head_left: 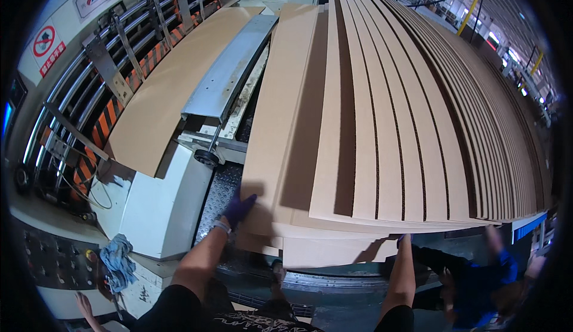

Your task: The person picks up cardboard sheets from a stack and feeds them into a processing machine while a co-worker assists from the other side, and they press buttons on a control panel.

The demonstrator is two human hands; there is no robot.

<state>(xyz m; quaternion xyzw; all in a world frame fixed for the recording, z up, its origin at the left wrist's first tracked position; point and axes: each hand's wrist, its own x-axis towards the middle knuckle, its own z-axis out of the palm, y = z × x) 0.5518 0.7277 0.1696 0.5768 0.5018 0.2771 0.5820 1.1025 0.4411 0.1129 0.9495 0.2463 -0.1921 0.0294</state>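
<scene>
My left hand, in a purple glove, is at the near left corner of a long brown cardboard sheet. Its fingers close on the sheet's left edge, one digit lying over the top face. My right hand reaches the near edge of the cardboard farther right; its fingers are hidden at that edge. Beside the sheet, many more corrugated cardboard sheets lean over one another in a fanned row toward the right. Lower cardboard layers stick out below the near edge, between my arms.
At left, a machine with metal rollers holds another cardboard sheet beside a grey metal beam. A small black wheel sits under the beam. A blue rag lies lower left. A person in blue stands at lower right.
</scene>
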